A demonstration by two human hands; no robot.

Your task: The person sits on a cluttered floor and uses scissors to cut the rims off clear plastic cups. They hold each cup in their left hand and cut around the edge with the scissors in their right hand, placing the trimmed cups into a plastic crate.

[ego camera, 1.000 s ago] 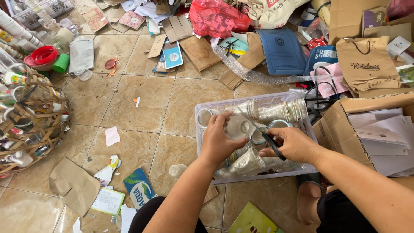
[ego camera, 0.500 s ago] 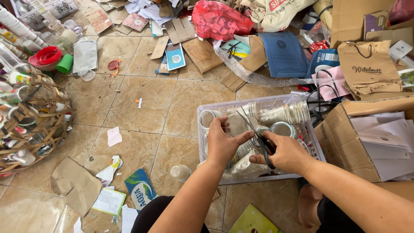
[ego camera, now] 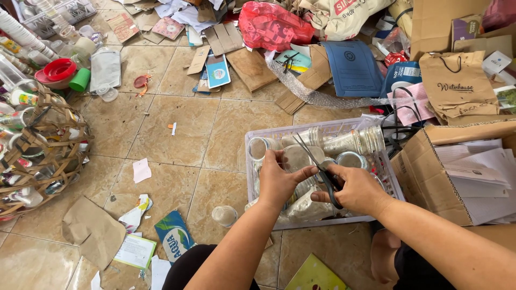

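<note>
Clear plastic cup [ego camera: 294,161] sits in our left hand [ego camera: 280,180], just right of frame centre, held over a white slatted crate [ego camera: 257,177]. We note the left fingers curled around the cup's side, thumb pointing right across it; the grip is closed on it. Our right hand [ego camera: 357,188] is wrapped around the handles of a pair of black scissors [ego camera: 314,166], fingers closed through the loops. The blades stand slightly parted and slant toward the upper left, lying against the cup; we cannot tell whether they are in the plastic or only touching it.

Inside the crate we record more clear cups, some stacked on their sides [ego camera: 349,140] along the far wall, others loose beneath the hands. One lone clear cup [ego camera: 224,215] stands on the tan floor tiles just left of the crate. An open cardboard box [ego camera: 430,177] of papers sits at right of frame, and a woven basket [ego camera: 48,161] of bottles at far left.
</note>
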